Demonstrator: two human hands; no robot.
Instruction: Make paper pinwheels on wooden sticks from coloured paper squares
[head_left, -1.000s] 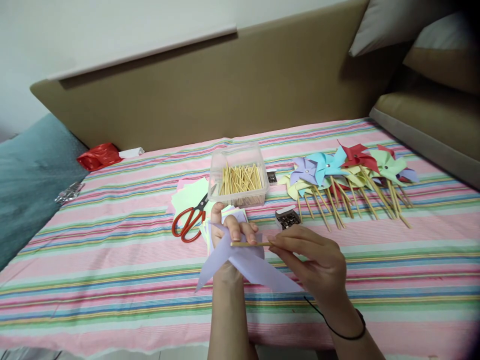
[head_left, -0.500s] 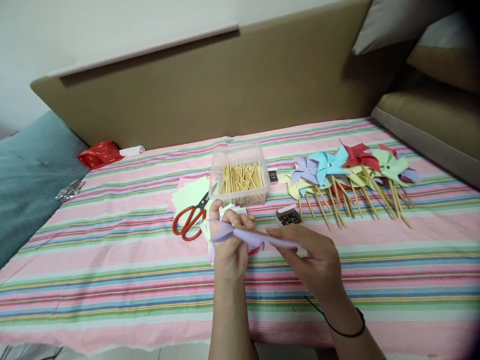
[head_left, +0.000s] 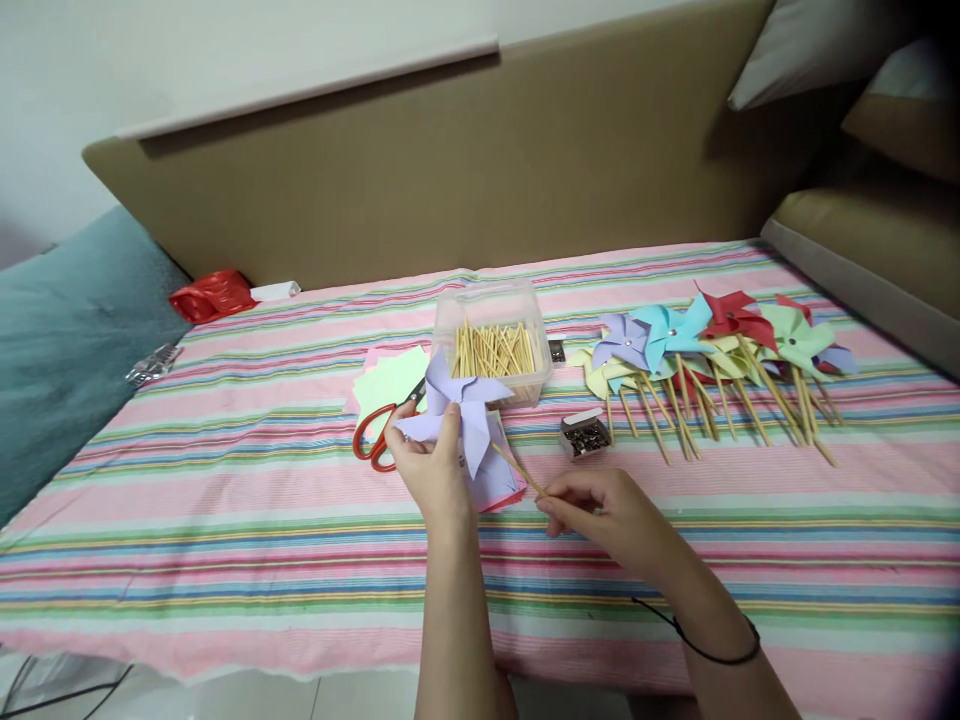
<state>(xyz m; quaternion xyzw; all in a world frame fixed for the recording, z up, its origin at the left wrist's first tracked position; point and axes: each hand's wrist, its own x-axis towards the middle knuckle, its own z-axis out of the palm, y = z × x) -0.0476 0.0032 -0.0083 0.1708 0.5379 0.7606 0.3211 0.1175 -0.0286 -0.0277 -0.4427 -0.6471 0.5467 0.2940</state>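
A light purple paper pinwheel (head_left: pixel 474 412) faces me above the paper stack. My left hand (head_left: pixel 435 455) grips its head, the thumb pressed near the centre and the other fingers mostly hidden behind the paper. From under the head a thin wooden stick (head_left: pixel 517 467) slants down to the right. My right hand (head_left: pixel 581 500) pinches that stick at its lower end. Just beyond my left hand lie red-handled scissors (head_left: pixel 377 440). Below the pinwheel are square paper sheets (head_left: pixel 499 490), purple on top with red edges.
Behind the pinwheel stands a clear plastic box (head_left: pixel 538 375) of wooden sticks. A small box of metal pins (head_left: pixel 586 436) sits right of it. Finished pinwheels (head_left: pixel 720 340) are heaped at the right. Pale green sheets (head_left: pixel 390 385) lie under the scissors; a red plastic bag (head_left: pixel 214 297) is far left.
The pinwheel has turned from edge-on to facing me. My left thumb now presses its front, and my right hand has moved from beside the paper to the stick's lower end.
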